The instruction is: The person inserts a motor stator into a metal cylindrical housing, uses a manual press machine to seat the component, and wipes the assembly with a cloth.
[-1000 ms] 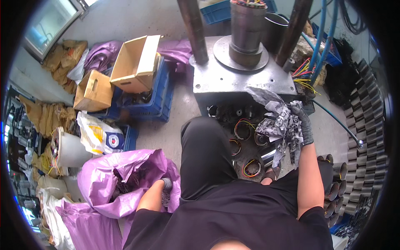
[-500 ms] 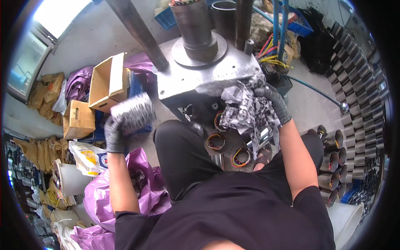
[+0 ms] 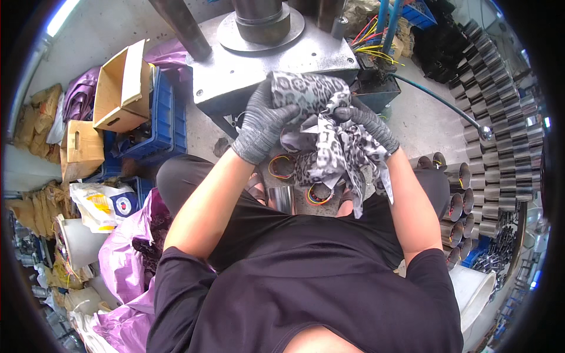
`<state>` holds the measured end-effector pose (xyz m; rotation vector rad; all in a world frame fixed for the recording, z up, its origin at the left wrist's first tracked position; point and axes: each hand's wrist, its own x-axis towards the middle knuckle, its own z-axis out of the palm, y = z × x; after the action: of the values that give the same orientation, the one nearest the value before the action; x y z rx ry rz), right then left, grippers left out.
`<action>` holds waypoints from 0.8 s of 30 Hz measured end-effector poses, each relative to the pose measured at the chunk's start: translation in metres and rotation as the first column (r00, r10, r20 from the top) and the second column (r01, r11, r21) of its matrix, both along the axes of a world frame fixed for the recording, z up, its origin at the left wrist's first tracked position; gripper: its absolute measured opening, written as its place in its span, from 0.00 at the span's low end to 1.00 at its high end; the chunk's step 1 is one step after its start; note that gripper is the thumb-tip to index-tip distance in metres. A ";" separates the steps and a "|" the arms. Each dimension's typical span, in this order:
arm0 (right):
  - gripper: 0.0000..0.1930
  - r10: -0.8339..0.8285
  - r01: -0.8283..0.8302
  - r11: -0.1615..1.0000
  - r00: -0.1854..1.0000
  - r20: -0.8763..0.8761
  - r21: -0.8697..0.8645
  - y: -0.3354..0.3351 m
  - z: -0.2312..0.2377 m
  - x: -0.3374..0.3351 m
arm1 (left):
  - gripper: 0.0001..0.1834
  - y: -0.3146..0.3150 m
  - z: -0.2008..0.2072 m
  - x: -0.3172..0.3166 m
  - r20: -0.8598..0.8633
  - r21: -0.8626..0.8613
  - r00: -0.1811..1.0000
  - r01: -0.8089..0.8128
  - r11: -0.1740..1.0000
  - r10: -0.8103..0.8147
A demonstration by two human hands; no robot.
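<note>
In front of the press, my two grey-gloved hands are close together. My left hand (image 3: 263, 120) is closed round the left end of a roll-shaped bundle (image 3: 309, 93) with a grey and black leopard print. Whatever is inside the bundle, if anything, is hidden. My right hand (image 3: 366, 122) grips a crumpled leopard-print cloth (image 3: 344, 147) at the bundle's right end, and the cloth's loose folds hang down towards my knees. A shiny metal cylinder (image 3: 281, 200) stands on the floor between my feet, near wound rings with coloured wires (image 3: 319, 195).
The press's steel table (image 3: 235, 73) lies just beyond my hands, with a round column base (image 3: 262, 29) on it. At left are cardboard boxes (image 3: 120, 94), blue crates (image 3: 162, 117) and a purple sack (image 3: 126, 253). Stacked metal cylinders (image 3: 494, 141) line the right.
My left hand has brought the patterned bundle from the far left to the cloth in my right hand. The view has shifted, and the press table sits higher and further left.
</note>
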<state>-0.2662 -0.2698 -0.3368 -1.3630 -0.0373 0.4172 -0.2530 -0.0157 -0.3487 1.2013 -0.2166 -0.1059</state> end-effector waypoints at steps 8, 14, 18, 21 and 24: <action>0.15 -0.110 0.349 0.879 0.810 -0.576 0.323 -0.014 -0.072 0.003 | 0.37 0.005 -0.015 0.003 -0.242 0.421 0.832 0.553 0.719 -0.499; 0.15 -0.168 0.268 0.942 0.897 -0.409 0.201 -0.011 -0.062 -0.001 | 0.20 0.001 -0.043 -0.008 -0.190 0.947 0.697 0.315 0.057 -0.691; 0.12 -0.277 0.358 0.926 0.862 -0.424 0.122 -0.042 -0.085 0.010 | 0.18 0.011 -0.037 -0.013 -0.313 0.945 0.799 0.207 -0.253 -0.513; 0.13 -0.276 0.405 0.892 0.840 -0.467 0.202 -0.041 -0.078 0.017 | 0.12 0.022 -0.056 -0.003 -0.140 0.986 0.913 0.092 -0.139 -0.384; 0.10 -0.220 0.418 0.857 0.825 -0.520 0.301 -0.024 -0.042 0.012 | 0.13 0.025 -0.055 0.002 -0.008 0.993 0.993 0.022 0.119 -0.114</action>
<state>-0.2538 -0.2937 -0.3793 -0.8043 0.4897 0.4106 -0.2513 0.0095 -0.4036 2.6388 -0.2672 -0.3352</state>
